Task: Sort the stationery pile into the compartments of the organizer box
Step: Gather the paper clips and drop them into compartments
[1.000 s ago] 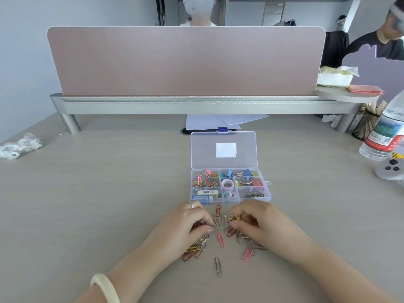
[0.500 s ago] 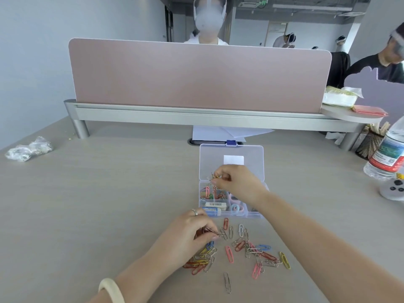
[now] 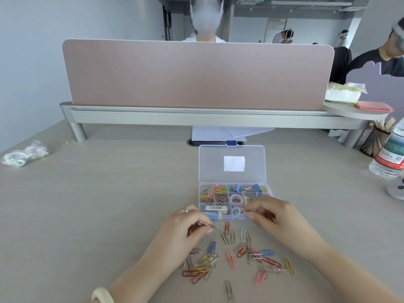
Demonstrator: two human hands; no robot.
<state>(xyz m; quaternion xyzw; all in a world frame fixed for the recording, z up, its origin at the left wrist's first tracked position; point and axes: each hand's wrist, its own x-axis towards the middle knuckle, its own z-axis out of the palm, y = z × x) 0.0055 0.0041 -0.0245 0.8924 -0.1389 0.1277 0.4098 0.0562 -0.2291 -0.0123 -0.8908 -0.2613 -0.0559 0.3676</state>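
The clear organizer box [image 3: 210,169] lies open in mid-desk, lid flat behind it. Its back-left compartment holds coloured paper clips [image 3: 213,195]; others hold blue binder clips [image 3: 255,188], a pink tape roll [image 3: 236,199] and an eraser [image 3: 216,207]. A loose pile of paper clips [image 3: 242,256] is spread on the desk in front of the box. My left hand [image 3: 185,230] pinches a few clips just left of the box's front corner. My right hand [image 3: 275,217] hovers low over the box's front right; its fingers are blurred and loosely curled, with nothing visible in them.
A pink divider [image 3: 196,75] closes the desk's far edge, with people beyond it. A crumpled plastic wrapper [image 3: 24,154] lies far left. At the right edge stand a water bottle [image 3: 391,156], a mesh stick holder [image 3: 375,142] and a white device [image 3: 395,191]. Papers [image 3: 229,133] lie behind the box.
My right hand carried clips from the pile to the box's back-left compartment, then drew back toward the pile. My left hand stayed at the pile, pinching clips.
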